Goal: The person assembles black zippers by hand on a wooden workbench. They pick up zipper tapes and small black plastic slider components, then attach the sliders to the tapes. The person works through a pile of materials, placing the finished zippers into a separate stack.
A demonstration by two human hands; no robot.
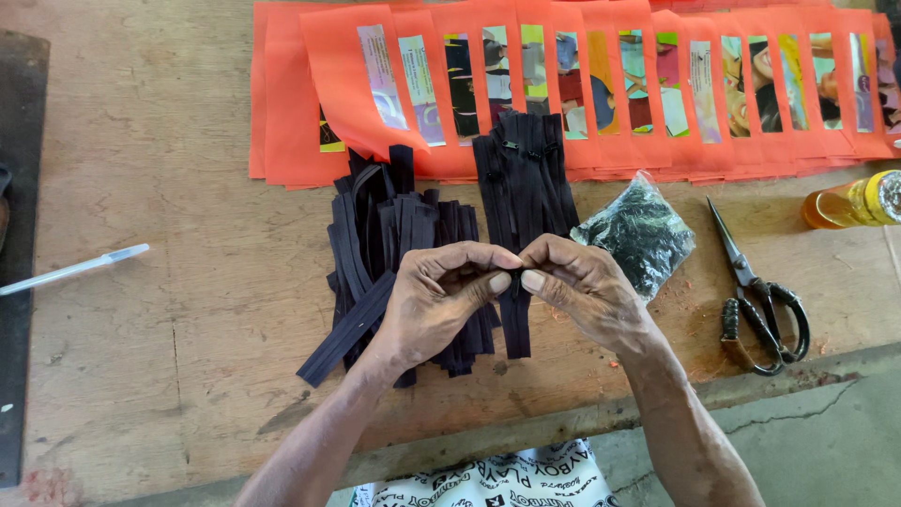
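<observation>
A worn wooden table point(169, 310) is bearing a fanned row of orange fabric panels point(300, 113) with printed picture strips, lying along its far edge. Nearer, a loose pile of black zipper tapes point(375, 235) is sitting beside a neater stack of zipper tapes point(526, 169). The left hand point(436, 300) and right hand point(582, 286) are meeting above the stacks, thumbs and forefingers pinching closed on one black zipper tape point(514, 329) hanging between them. Working well here probably means keeping both pinches close together and the tape ends level. A clear bag of small black parts point(643, 230), scissors point(760, 305), an amber bottle point(854, 202) and a white pen point(75, 269) are lying around.
</observation>
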